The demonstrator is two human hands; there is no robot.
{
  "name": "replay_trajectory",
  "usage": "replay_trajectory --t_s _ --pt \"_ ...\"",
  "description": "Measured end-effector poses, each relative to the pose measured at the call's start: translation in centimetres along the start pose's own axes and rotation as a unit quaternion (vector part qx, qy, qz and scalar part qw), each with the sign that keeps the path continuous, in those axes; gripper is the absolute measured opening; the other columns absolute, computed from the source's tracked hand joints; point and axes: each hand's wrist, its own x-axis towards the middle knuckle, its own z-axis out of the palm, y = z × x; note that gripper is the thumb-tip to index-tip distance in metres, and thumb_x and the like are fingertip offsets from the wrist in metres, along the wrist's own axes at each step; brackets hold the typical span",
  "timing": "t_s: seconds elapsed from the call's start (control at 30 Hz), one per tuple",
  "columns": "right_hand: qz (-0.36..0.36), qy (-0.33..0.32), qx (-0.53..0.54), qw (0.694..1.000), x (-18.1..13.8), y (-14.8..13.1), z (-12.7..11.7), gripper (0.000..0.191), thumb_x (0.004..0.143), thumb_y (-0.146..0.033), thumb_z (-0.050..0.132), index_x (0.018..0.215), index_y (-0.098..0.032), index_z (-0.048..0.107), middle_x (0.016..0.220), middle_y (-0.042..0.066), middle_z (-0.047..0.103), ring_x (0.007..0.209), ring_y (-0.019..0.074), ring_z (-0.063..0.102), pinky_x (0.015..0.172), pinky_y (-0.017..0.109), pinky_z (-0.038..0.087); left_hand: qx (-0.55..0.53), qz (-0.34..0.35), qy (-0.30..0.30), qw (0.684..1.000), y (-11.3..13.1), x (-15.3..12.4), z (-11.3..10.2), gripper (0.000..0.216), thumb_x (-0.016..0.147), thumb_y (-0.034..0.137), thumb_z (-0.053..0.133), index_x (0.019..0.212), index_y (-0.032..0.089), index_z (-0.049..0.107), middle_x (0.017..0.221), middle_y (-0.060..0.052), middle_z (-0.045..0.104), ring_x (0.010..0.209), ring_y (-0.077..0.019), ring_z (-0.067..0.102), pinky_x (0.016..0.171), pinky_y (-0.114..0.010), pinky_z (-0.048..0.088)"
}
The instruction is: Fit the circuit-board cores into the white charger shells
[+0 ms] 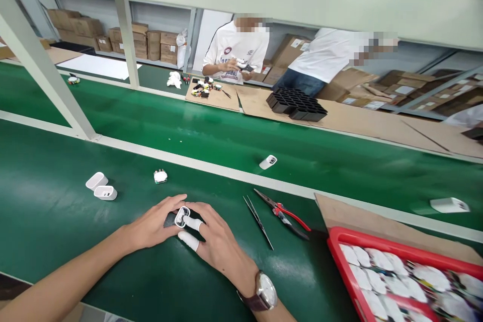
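The white housing point(180, 215) is held up over the near part of the green bench, its open end facing the wearer. Left hand point(160, 221): curled closed around the housing's side. Right hand point(221, 241): half-curled, its covered index finger at the opening, covered thumb just below — whether its farther fingers grip cannot be told. The step in hand is judged to be pressing or seating the contents; the next move appears to call for a firm left hold and light, straight fingertip pressure. Nearby lie a circuit assembly point(160, 176), tweezers point(258, 222) and red-handled pliers point(283, 213); a red tray point(334, 235) stands at right. Writing: none legible on the housing; the wristwatch point(267, 291) brand is unreadable. Across the bench, a co-worker's shirt point(241, 50) bears dark lettering and a round emblem — wording not reliably legible.
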Motion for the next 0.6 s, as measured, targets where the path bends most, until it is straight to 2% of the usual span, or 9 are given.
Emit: replay_trajectory --t_s 0.07,0.13,0.2,0.27,0.37,0.47,0.6 --pt "0.016 -0.007 0.025 1.0 -0.1 0.2 0.1 0.046 0.101 -0.019 0.065 0.144 -0.03 0.054 0.146 0.012 0.059 0.134 0.0315 0.058 0.107 0.053 0.058 -0.027 0.003 0.005 1.0 0.1 -0.1 0.0 0.072 0.099 0.027 0.068 0.159 0.037 0.031 0.146 -0.007 0.065 0.129 -0.0261 0.067 0.108 -0.047 0.058" --pt "0.035 0.001 0.043 0.998 -0.4 0.4 0.5 0.045 0.103 -0.015 0.058 0.145 -0.03 0.051 0.141 0.012 0.06 0.129 0.0286 0.062 0.104 0.049 0.06 -0.02 0.028 0.021 0.999 0.2 -0.2 -0.1 0.055 0.099 0.024 0.066 0.149 0.033 0.043 0.138 -0.008 0.068 0.122 -0.0239 0.071 0.104 -0.042 0.061" --pt "0.043 0.009 0.04 0.998 -0.5 0.4 0.8 0.046 0.103 -0.013 0.052 0.146 -0.029 0.05 0.133 0.011 0.063 0.119 0.0267 0.066 0.095 0.045 0.063 0.03 0.084 0.038 0.995 0.4 -0.3 -0.1 0.031 0.102 0.019 0.06 0.132 0.029 0.057 0.131 -0.008 0.069 0.116 -0.022 0.072 0.1 -0.037 0.061" --pt "0.042 0.004 0.017 0.999 -0.5 0.3 1.0 0.042 0.104 -0.014 0.051 0.143 -0.028 0.052 0.125 0.012 0.063 0.111 0.0266 0.067 0.09 0.043 0.064 0.084 0.149 0.049 0.984 0.5 -0.3 -0.2 0.02 0.104 0.016 0.056 0.118 0.025 0.065 0.128 -0.01 0.07 0.114 -0.0216 0.071 0.098 -0.035 0.061" --pt "0.045 -0.013 0.0 0.999 -0.2 0.1 0.7 0.036 0.104 -0.017 0.051 0.138 -0.026 0.057 0.12 0.012 0.063 0.107 0.027 0.066 0.088 0.045 0.063 0.12 0.2 0.071 0.97 0.5 -0.3 -0.3 0.019 0.104 0.015 0.056 0.115 0.024 0.069 0.127 -0.01 0.071 0.114 -0.0224 0.072 0.097 -0.035 0.062" --pt "0.064 -0.022 0.07 0.995 -0.1 0.4 0.2 0.036 0.105 -0.02 0.053 0.139 -0.029 0.057 0.121 0.009 0.064 0.106 0.0245 0.068 0.089 0.042 0.063 0.13 0.215 0.081 0.965 0.3 -0.2 -0.3 0.022 0.104 0.016 0.058 0.12 0.025 0.07 0.128 -0.01 0.073 0.114 -0.0233 0.073 0.096 -0.036 0.063" --pt "0.104 0.034 0.182 0.977 -0.5 1.4 0.0 0.04 0.108 -0.025 0.051 0.147 -0.029 0.05 0.128 0.009 0.065 0.109 0.0213 0.07 0.096 0.038 0.063 0.126 0.225 0.096 0.961 0.4 0.0 0.0 0.02 0.103 0.012 0.06 0.113 0.025 0.072 0.128 -0.011 0.073 0.11 -0.0233 0.075 0.093 -0.038 0.064"
